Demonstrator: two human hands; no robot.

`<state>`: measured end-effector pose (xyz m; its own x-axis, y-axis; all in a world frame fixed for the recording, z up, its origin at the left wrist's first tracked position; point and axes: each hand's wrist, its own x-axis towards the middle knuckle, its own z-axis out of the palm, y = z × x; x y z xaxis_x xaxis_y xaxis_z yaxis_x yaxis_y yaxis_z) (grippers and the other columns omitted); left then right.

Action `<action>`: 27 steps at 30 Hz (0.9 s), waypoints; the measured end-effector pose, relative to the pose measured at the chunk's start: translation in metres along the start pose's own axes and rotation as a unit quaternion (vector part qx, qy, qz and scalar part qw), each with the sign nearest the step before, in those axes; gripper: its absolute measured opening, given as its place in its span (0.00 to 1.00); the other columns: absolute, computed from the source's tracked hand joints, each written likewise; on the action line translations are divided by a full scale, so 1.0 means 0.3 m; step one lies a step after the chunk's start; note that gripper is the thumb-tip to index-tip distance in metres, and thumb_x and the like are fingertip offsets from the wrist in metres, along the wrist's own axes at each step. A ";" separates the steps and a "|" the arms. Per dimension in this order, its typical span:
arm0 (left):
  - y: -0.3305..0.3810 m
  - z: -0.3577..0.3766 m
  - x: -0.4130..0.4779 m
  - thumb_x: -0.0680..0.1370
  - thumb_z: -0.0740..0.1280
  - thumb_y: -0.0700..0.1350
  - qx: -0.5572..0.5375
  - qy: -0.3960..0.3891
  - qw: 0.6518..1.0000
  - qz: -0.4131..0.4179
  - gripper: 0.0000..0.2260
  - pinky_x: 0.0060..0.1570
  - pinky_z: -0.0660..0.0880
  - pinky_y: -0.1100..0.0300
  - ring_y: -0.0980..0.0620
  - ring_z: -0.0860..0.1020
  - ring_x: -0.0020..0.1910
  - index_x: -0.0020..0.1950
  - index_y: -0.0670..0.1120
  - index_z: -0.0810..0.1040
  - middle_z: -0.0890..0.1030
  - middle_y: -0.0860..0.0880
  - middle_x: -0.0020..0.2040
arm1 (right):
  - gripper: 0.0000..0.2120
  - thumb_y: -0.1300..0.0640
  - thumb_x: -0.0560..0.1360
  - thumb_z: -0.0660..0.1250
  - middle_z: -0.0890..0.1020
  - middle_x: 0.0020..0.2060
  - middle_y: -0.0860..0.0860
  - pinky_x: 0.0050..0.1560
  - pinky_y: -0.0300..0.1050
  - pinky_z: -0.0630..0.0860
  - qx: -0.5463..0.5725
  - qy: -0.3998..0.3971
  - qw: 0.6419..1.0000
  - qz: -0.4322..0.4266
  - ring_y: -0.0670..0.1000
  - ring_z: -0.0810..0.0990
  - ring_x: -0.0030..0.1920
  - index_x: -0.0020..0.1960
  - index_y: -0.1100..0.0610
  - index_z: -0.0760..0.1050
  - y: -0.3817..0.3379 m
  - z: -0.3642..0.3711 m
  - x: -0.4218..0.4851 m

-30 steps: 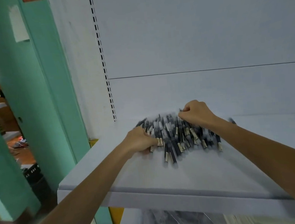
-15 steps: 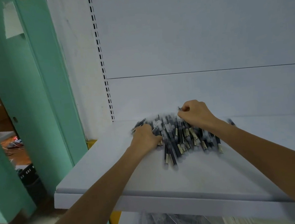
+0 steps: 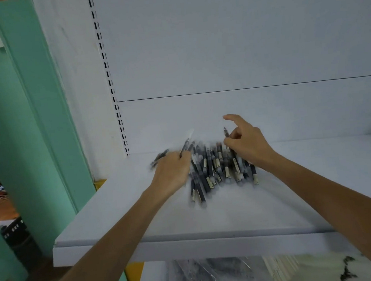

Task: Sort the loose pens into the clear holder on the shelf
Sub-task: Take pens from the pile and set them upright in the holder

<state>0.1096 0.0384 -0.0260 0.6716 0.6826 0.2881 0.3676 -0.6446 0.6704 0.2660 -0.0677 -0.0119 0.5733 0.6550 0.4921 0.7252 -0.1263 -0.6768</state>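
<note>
Left hand [image 3: 171,173] and right hand [image 3: 246,145] apparently pinch pens [image 3: 209,167] on shelf [image 3: 231,214].

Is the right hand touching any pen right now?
Touching. The head view shows the right hand pinching a dark pen, with the pen's end pointing up.

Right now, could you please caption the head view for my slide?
Left hand grips one pen, right hand pinches another pen, over the pile on a white shelf.
</note>
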 end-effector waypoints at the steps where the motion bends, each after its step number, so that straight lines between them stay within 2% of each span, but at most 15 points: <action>1: 0.028 0.013 -0.017 0.80 0.56 0.47 -0.025 -0.007 0.999 0.026 0.18 0.22 0.61 0.68 0.53 0.66 0.25 0.31 0.46 0.62 0.65 0.50 0.27 | 0.27 0.64 0.74 0.64 0.80 0.39 0.59 0.33 0.27 0.69 0.001 0.011 1.000 -0.002 0.45 0.74 0.34 0.70 0.51 0.64 0.007 -0.023 -0.019; 2: 0.055 0.032 -0.028 0.80 0.57 0.49 -0.038 -0.017 0.998 0.053 0.17 0.20 0.61 0.69 0.55 0.65 0.23 0.32 0.46 0.63 0.66 0.50 0.27 | 0.27 0.64 0.74 0.65 0.79 0.38 0.58 0.32 0.25 0.69 -0.002 0.021 1.000 -0.001 0.45 0.74 0.33 0.70 0.50 0.65 0.017 -0.051 -0.038; 4: 0.115 0.082 -0.042 0.80 0.59 0.51 -0.057 -0.045 0.993 0.094 0.14 0.22 0.64 0.71 0.56 0.67 0.25 0.38 0.45 0.65 0.68 0.51 0.29 | 0.27 0.64 0.73 0.65 0.79 0.36 0.56 0.33 0.26 0.69 -0.009 0.043 0.999 0.011 0.45 0.73 0.33 0.69 0.50 0.65 0.045 -0.124 -0.074; 7: 0.222 0.184 -0.060 0.79 0.60 0.51 -0.092 -0.080 0.982 0.147 0.09 0.28 0.67 0.66 0.54 0.70 0.29 0.51 0.46 0.67 0.71 0.50 0.33 | 0.30 0.64 0.72 0.66 0.80 0.39 0.57 0.35 0.37 0.76 -0.011 0.067 0.997 0.038 0.49 0.76 0.35 0.70 0.47 0.63 0.102 -0.269 -0.132; 10: 0.349 0.302 -0.086 0.78 0.64 0.50 -0.119 -0.110 0.969 0.188 0.09 0.34 0.69 0.59 0.52 0.70 0.30 0.48 0.46 0.68 0.71 0.50 0.34 | 0.28 0.65 0.72 0.66 0.81 0.40 0.59 0.32 0.39 0.79 -0.013 0.093 0.993 0.076 0.55 0.80 0.40 0.68 0.46 0.65 0.172 -0.434 -0.209; 13: 0.482 0.435 -0.118 0.76 0.66 0.50 -0.128 -0.144 0.961 0.198 0.09 0.35 0.71 0.54 0.51 0.70 0.31 0.48 0.46 0.70 0.72 0.49 0.34 | 0.26 0.67 0.71 0.67 0.81 0.37 0.60 0.31 0.42 0.80 -0.013 0.119 0.986 0.119 0.55 0.81 0.36 0.64 0.51 0.64 0.245 -0.605 -0.303; 15: 0.570 0.534 -0.146 0.77 0.64 0.49 -0.157 -0.167 0.952 0.204 0.07 0.33 0.71 0.58 0.53 0.70 0.30 0.48 0.45 0.73 0.74 0.49 0.35 | 0.24 0.68 0.71 0.66 0.82 0.37 0.59 0.30 0.41 0.79 -0.020 0.136 0.980 0.141 0.52 0.81 0.33 0.62 0.53 0.63 0.294 -0.725 -0.370; 18: 0.718 0.682 -0.191 0.80 0.59 0.48 -0.169 -0.190 0.942 0.220 0.10 0.29 0.67 0.73 0.59 0.71 0.30 0.49 0.42 0.75 0.77 0.51 0.37 | 0.22 0.67 0.73 0.66 0.83 0.36 0.57 0.29 0.38 0.79 -0.048 0.164 0.971 0.165 0.48 0.81 0.31 0.62 0.53 0.63 0.364 -0.917 -0.469; 21: 0.873 0.820 -0.248 0.81 0.57 0.48 -0.192 -0.216 0.928 0.235 0.12 0.28 0.66 0.74 0.62 0.71 0.29 0.52 0.42 0.75 0.77 0.51 0.38 | 0.22 0.66 0.75 0.66 0.83 0.39 0.57 0.32 0.40 0.80 -0.064 0.197 0.962 0.178 0.48 0.82 0.32 0.64 0.53 0.64 0.442 -1.103 -0.577; 24: 1.003 0.947 -0.304 0.81 0.56 0.50 -0.207 -0.231 0.920 0.241 0.11 0.29 0.67 0.73 0.62 0.72 0.30 0.53 0.46 0.75 0.76 0.51 0.36 | 0.21 0.64 0.75 0.67 0.81 0.43 0.57 0.34 0.42 0.81 -0.078 0.224 0.951 0.198 0.51 0.82 0.33 0.64 0.52 0.66 0.525 -1.262 -0.683; 27: 1.098 1.065 -0.349 0.81 0.56 0.50 -0.202 -0.227 0.920 0.248 0.11 0.27 0.66 0.72 0.60 0.72 0.31 0.51 0.45 0.73 0.76 0.50 0.35 | 0.22 0.64 0.74 0.68 0.81 0.43 0.55 0.34 0.43 0.81 -0.081 0.251 0.940 0.219 0.52 0.83 0.35 0.65 0.52 0.66 0.603 -1.389 -0.770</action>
<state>0.3660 -0.3554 -0.0539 0.9259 0.0657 0.3720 -0.2631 -0.5947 0.7597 0.4237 -0.5524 -0.0200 0.9081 0.0863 0.4098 0.4038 -0.4397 -0.8022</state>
